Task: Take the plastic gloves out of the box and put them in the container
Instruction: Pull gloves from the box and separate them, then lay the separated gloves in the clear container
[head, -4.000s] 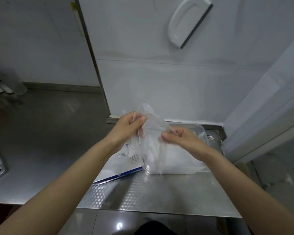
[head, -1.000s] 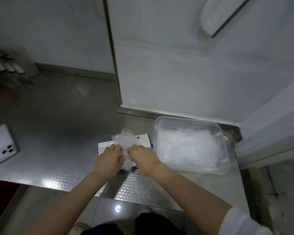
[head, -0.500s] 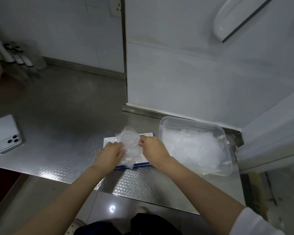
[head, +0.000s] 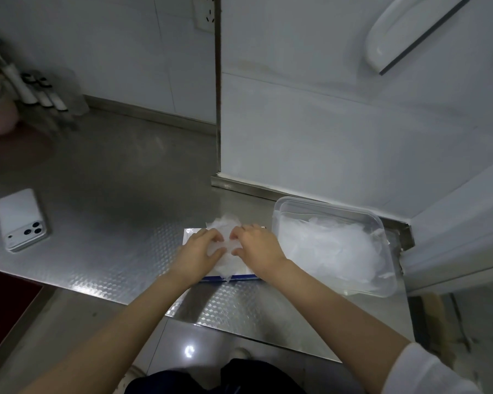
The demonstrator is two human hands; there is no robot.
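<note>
A flat white glove box with a blue edge (head: 192, 233) lies on the steel counter, mostly covered by my hands. A bunch of clear plastic gloves (head: 225, 223) sticks up out of it. My left hand (head: 197, 253) and my right hand (head: 258, 247) both pinch this bunch from either side, fingers curled into the plastic. Just right of the box stands a clear plastic container (head: 380, 223) with a heap of gloves (head: 325, 248) inside.
A white phone (head: 20, 220) lies face down at the counter's left. Bottles and a pink object (head: 0, 118) stand at the far left. A white door panel (head: 325, 123) rises behind the container. The counter's front edge runs just below the box.
Four seconds ago both hands held a glove over the container. They have since gone back to the box, and now both pinch a fresh bunch of gloves there.
</note>
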